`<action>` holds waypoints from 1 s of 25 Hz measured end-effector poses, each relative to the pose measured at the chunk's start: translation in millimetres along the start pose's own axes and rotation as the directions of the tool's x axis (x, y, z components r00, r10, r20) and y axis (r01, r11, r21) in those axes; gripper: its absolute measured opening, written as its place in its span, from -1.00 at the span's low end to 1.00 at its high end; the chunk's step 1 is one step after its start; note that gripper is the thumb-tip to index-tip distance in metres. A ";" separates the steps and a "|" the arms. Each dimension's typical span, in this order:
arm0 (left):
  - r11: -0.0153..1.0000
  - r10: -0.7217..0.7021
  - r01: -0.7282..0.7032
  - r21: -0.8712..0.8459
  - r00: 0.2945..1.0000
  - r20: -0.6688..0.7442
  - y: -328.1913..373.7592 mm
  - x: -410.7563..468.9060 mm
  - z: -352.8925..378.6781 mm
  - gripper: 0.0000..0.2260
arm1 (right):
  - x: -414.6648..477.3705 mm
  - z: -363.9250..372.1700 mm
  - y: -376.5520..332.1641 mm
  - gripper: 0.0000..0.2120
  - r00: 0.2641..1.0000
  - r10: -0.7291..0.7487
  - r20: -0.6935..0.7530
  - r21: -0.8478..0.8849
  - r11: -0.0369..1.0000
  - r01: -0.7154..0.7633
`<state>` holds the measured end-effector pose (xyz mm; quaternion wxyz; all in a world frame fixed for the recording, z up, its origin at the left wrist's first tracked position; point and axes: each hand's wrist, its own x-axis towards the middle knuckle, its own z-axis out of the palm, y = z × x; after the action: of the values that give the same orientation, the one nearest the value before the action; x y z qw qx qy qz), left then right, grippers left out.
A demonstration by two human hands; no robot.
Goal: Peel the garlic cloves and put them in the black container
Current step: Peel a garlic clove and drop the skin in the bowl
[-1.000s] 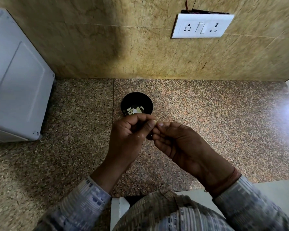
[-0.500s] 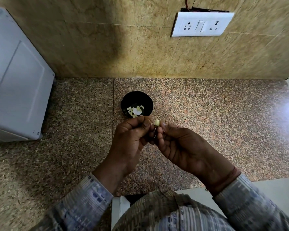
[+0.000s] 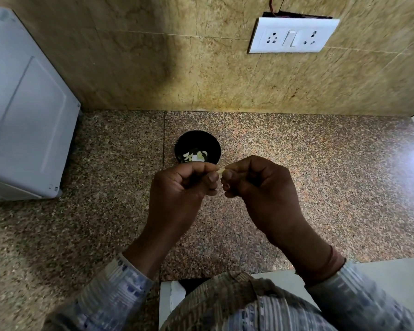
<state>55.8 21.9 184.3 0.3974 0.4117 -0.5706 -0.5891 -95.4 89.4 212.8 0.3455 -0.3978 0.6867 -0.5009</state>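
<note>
Left hand and right hand, fingers curled, together pinch one garlic clove just before the black container

Speckled granite counter bearing a black container and a white box.

The counter is brown and pink flecked stone, glossier well to the right of the container. The black container stands upright and open-topped on it, with a strip of stone behind it. A straight seam in the stone runs front to back just left of the container. Well to the left of the container a large white box, perhaps an appliance, rests on the counter.
</note>
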 end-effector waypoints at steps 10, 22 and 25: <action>0.595 -0.509 0.530 -0.605 0.830 0.227 11.0 -2.3 13.8 -0.80 | -4.7 -0.6 5.9 -0.98 0.988 -0.147 0.038 0.013 0.989 0.146; 0.987 0.149 -0.137 0.086 0.977 -0.153 -10.4 -19.5 38.2 -0.84 | -3.9 19.1 15.4 -0.91 0.947 0.287 -0.146 0.388 0.897 -0.212; 0.842 0.400 -0.361 0.400 0.917 -0.015 -27.6 -17.0 36.6 -0.81 | -4.6 20.2 15.2 -0.90 0.900 0.427 -0.086 0.521 0.789 -0.325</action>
<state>27.4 51.4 157.6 0.4438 0.3890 -0.7263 -0.3524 -78.7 87.9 193.3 0.4583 -0.0982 0.6318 -0.6174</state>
